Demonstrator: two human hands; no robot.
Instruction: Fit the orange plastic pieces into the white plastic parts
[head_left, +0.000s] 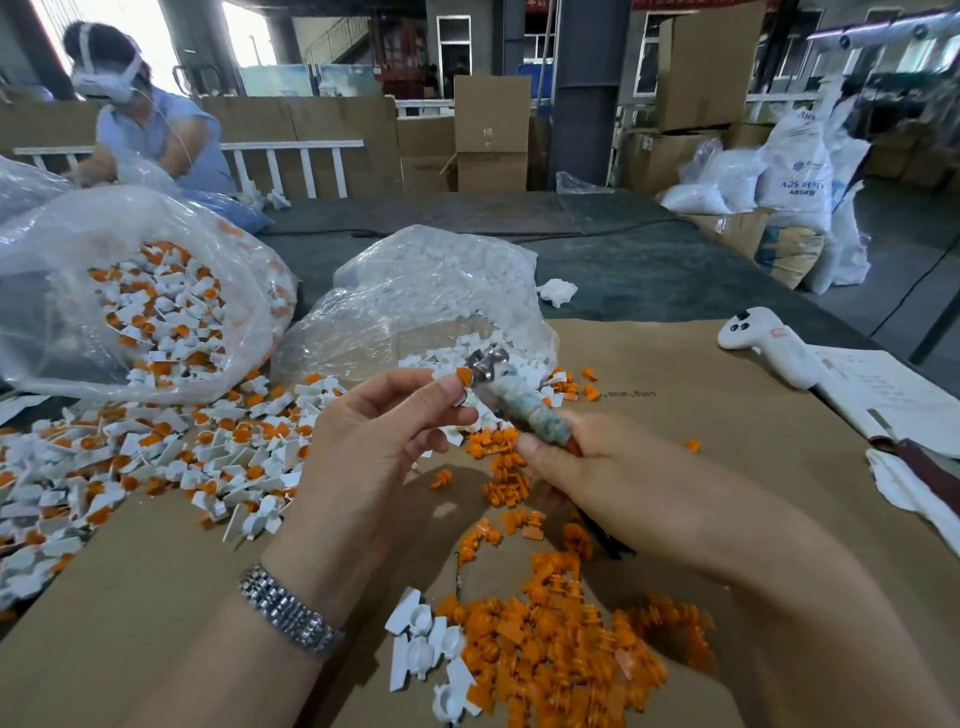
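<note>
The orange piece (464, 375) is a small, bright, blocky bit of plastic, seen only partly because the left hand (371, 441) pinches it between thumb and forefinger, with its tip poking out just past the fingertips. Behind those fingers a sliver of white part (441, 375) shows, but how the 2 sit together is hidden. The right hand (587, 470) has its fingers curled round a tool (511, 402) with a cloth-wrapped handle and a metal head, and that head touches or nearly touches the orange piece from the right. 2 hands are in view, 1 tool, and 1 orange piece in the grip. Loose orange pieces (561, 649) lie in a heap too dense to count on the brown cardboard (727, 415) covering the bench, nearest the camera, with a thinner trail running up toward the hands. About 6 loose white parts (421, 644) lie at the left edge of that heap. Assembled white-and-orange units (156, 457) spread in an uncountable pile to the left. 2 clear plastic bags stand behind: the left bag (145, 296) holds assembled units, the middle bag (431, 291) white parts. 1 white controller (763, 343) rests at the right, well apart from the hands, and 1 metal watch (288, 613) circles the left wrist.
</note>
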